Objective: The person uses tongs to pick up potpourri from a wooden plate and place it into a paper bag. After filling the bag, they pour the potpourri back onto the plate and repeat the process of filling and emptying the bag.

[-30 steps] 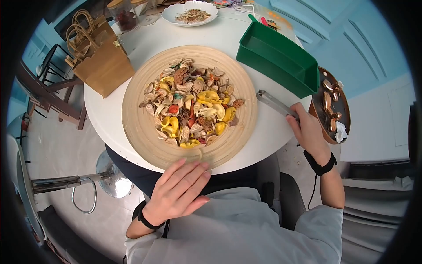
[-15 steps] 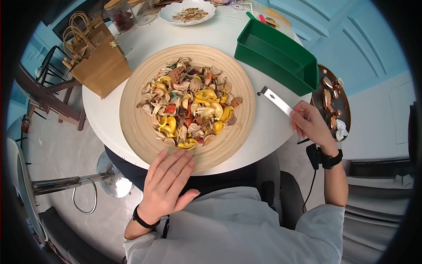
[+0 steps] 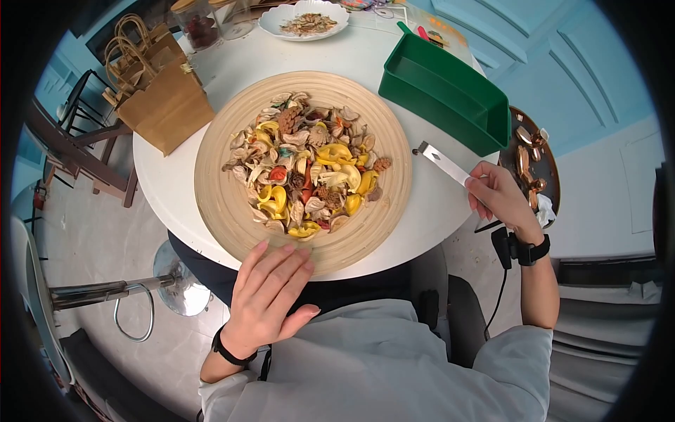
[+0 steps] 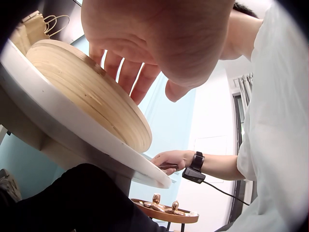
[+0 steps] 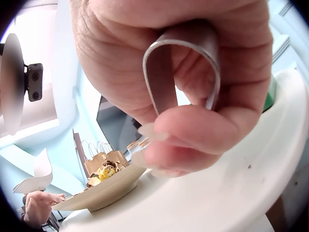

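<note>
A wide round wooden plate bears a heap of potpourri: dried petals, yellow curled pieces and small cones. At its near rim my left hand lies with fingers extended, their tips over the edge. In the left wrist view those fingers overlap the plate's rim. Right of the plate, my right hand grips metal tongs, whose toothed tip points toward the plate. The right wrist view shows the bent U-shaped end of the tongs inside the curled fingers.
A green rectangular bin stands at the back right of the white table. Brown paper bags sit at the left. Behind are glass jars and a white dish of dried bits. A side tray holds copper-coloured items.
My right hand has turned the tongs so a broad flat face shows upward, and it has shifted slightly right. The left hand has moved a little to the left along the plate's near rim.
</note>
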`<move>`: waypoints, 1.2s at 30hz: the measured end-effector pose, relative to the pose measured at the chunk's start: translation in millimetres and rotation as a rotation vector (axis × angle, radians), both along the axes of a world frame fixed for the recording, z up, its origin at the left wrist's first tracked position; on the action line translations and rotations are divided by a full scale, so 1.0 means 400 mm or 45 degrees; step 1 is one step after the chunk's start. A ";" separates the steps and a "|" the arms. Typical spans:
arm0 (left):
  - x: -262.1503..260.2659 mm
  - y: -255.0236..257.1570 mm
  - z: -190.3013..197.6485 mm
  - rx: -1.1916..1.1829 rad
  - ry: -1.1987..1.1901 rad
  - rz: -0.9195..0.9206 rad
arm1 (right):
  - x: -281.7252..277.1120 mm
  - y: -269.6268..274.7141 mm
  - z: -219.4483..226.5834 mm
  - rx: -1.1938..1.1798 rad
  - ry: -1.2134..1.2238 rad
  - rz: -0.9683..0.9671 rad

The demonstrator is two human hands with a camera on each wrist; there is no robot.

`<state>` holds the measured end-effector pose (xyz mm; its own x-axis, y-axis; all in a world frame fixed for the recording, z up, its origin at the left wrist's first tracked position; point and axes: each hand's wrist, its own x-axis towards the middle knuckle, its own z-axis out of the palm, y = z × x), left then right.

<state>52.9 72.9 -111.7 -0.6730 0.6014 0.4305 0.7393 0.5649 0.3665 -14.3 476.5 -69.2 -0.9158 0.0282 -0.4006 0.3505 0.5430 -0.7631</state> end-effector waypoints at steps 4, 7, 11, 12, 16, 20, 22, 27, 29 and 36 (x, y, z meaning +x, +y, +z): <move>0.000 -0.001 -0.003 0.012 0.000 0.001 | 0.000 0.000 -0.006 -0.027 0.010 -0.033; 0.001 -0.001 -0.002 0.013 -0.011 0.001 | 0.005 0.000 -0.002 -0.055 0.014 -0.056; 0.000 0.001 -0.003 0.028 -0.022 -0.003 | 0.012 0.005 0.006 -0.136 0.048 -0.063; -0.001 0.001 -0.004 0.028 -0.028 -0.005 | 0.012 0.001 0.009 -0.138 0.046 -0.059; -0.003 0.001 -0.002 0.025 -0.028 -0.017 | 0.014 -0.008 0.015 -0.129 0.081 -0.061; -0.001 -0.001 -0.002 0.019 -0.020 -0.010 | 0.004 -0.001 0.008 -0.063 0.012 -0.053; -0.001 -0.002 -0.001 0.021 -0.025 -0.008 | -0.001 0.000 0.010 -0.055 -0.004 -0.047; -0.002 -0.002 -0.002 0.022 -0.016 -0.004 | -0.013 0.007 0.008 -0.073 -0.037 -0.032; -0.003 -0.002 -0.002 0.024 -0.018 -0.007 | -0.016 0.004 0.009 -0.089 -0.053 -0.058; -0.004 -0.004 -0.002 0.023 -0.026 -0.007 | -0.020 0.007 0.010 -0.082 -0.052 -0.029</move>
<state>51.5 71.4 -112.7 -0.6785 0.5975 0.4274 0.7346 0.5539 0.3919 -22.5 479.3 -65.2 -0.8981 0.0215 -0.4394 0.3937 0.4848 -0.7810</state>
